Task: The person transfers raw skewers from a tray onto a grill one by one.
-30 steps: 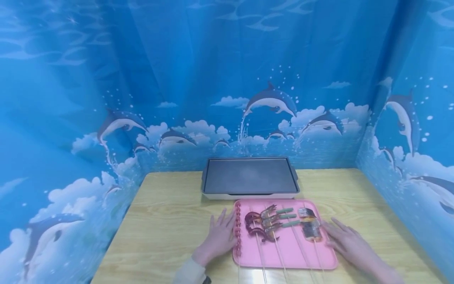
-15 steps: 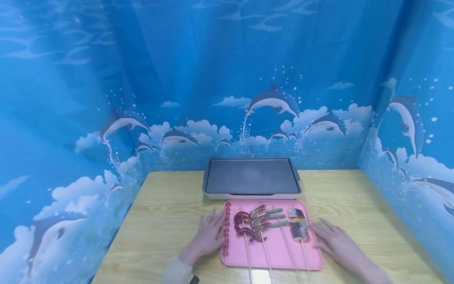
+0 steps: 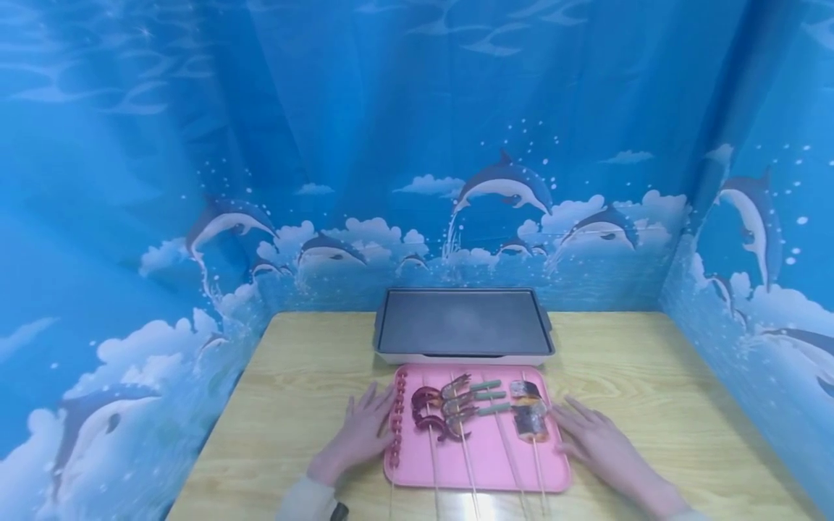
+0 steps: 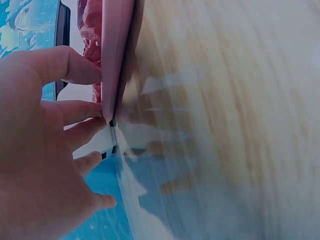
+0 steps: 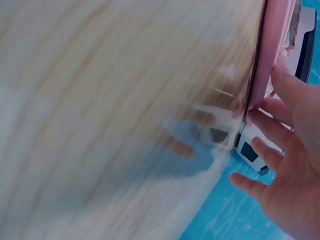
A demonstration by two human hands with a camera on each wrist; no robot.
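A pink tray (image 3: 491, 470) lies on the table between my two hands, loaded with several skewers. From left to right in the head view they bear small red pieces (image 3: 397, 427), dark red octopus-like tentacles (image 3: 425, 405), shrimp (image 3: 458, 409), green sticks (image 3: 491, 396) and silvery fish chunks (image 3: 529, 420). My left hand (image 3: 357, 438) touches the tray's left side with spread fingers, its thumb at the rim in the left wrist view. Against the opposite side rest the thumb and extended fingers of my right hand (image 3: 598, 443).
Directly behind the tray stands a flat dark griddle (image 3: 464, 322) with a pale base. The wood-grain table (image 3: 280, 405) ends at a blue curtain (image 3: 365, 145) printed with dolphins, at the back and both sides.
The pink tray with its skewers has slid left along the table, both hands moving with it at its sides. The griddle has stayed in place.
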